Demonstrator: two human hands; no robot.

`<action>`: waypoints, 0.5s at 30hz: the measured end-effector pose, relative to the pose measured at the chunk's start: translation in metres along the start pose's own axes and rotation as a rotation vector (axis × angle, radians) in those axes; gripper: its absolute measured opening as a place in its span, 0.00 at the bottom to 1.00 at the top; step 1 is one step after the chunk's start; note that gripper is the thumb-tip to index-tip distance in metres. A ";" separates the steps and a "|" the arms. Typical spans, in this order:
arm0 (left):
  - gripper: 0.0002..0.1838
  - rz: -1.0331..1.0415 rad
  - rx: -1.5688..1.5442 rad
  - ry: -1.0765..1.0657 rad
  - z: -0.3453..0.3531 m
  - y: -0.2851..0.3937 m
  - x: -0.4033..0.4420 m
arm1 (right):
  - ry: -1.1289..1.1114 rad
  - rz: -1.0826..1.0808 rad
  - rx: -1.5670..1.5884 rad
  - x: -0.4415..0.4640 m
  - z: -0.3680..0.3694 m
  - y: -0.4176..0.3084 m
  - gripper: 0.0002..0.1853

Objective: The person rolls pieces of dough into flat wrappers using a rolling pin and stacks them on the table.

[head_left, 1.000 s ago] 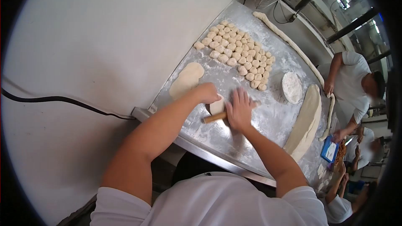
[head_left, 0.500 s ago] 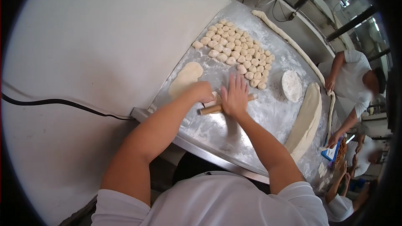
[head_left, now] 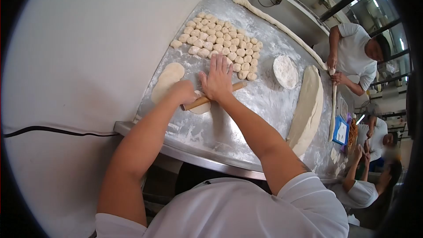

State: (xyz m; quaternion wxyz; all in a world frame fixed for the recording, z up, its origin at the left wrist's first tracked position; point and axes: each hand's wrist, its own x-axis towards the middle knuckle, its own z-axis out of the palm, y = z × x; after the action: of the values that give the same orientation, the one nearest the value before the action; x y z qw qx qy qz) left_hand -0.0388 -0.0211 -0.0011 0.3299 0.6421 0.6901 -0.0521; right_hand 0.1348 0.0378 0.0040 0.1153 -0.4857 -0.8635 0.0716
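Note:
A wooden rolling pin lies across a small dough round on the floured metal table. My right hand presses flat on the pin with its fingers stretched forward. Beside the pin's left end, my left hand is curled closed at the far edge of the round; its fingertips are partly hidden. Overlapping rolled dough wrappers lie to the left of that hand. Just beyond my right hand sit rows of small dough balls.
A bowl of flour and a thick dough slab are to the right. Along the far edge runs a long dough rope, handled by a co-worker. A blue scale stands near other people. The wall borders the left.
The view has shifted, so the table appears further left. The rolling pin shows more of the round on its near side. The co-worker's hands have come together on the dough rope.

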 end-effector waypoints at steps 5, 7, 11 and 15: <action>0.21 0.113 -0.165 -0.024 0.005 -0.003 0.000 | -0.264 0.004 0.009 -0.086 -0.024 0.020 0.41; 0.19 0.150 -0.174 -0.155 0.005 -0.008 0.006 | -0.325 -0.103 -0.018 -0.134 -0.035 0.041 0.40; 0.18 0.128 -0.096 -0.226 -0.008 0.003 -0.005 | -0.264 -0.096 -0.064 -0.099 -0.023 0.031 0.40; 0.19 0.012 -0.072 0.036 -0.007 0.011 -0.008 | 0.001 -0.043 -0.074 0.000 0.004 -0.008 0.42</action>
State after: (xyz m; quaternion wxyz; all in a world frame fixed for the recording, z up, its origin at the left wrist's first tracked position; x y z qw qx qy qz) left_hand -0.0318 -0.0227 0.0124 0.3405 0.6347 0.6936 -0.0137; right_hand 0.1271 0.0336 0.0020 0.0990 -0.4710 -0.8758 0.0368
